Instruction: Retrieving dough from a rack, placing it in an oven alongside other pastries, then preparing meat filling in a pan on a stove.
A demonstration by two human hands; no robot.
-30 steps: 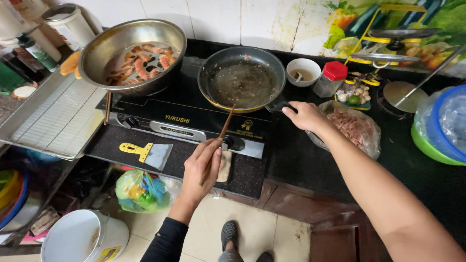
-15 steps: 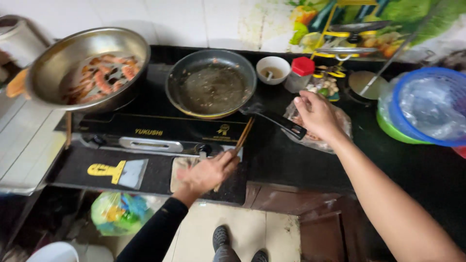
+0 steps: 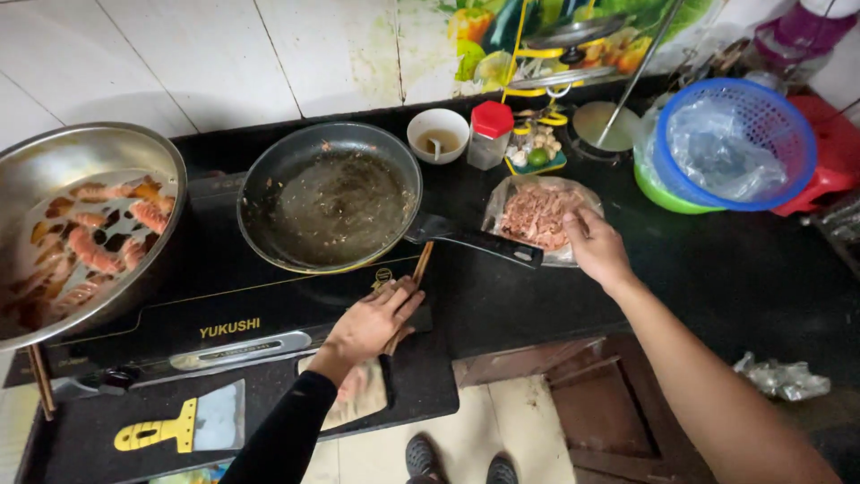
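The right hand [image 3: 598, 249] rests fingers-spread on the near edge of the plate of shredded meat [image 3: 536, 215], just beyond its fingertips — the left hand [image 3: 369, 324], farther off, grips chopsticks [image 3: 414, 285] at the stove's front edge.

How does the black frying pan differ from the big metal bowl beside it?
The frying pan is dark, has a long black handle and holds only brownish oily residue. The metal bowl is shiny silver, deeper, shows no handle and holds orange shrimp. Both are round and sit on the black stove.

The black counter [image 3: 717, 269] carries a stove [image 3: 224, 314], a bowl [image 3: 438, 134] and a scraper [image 3: 184, 426] (perhaps plastic-handled).
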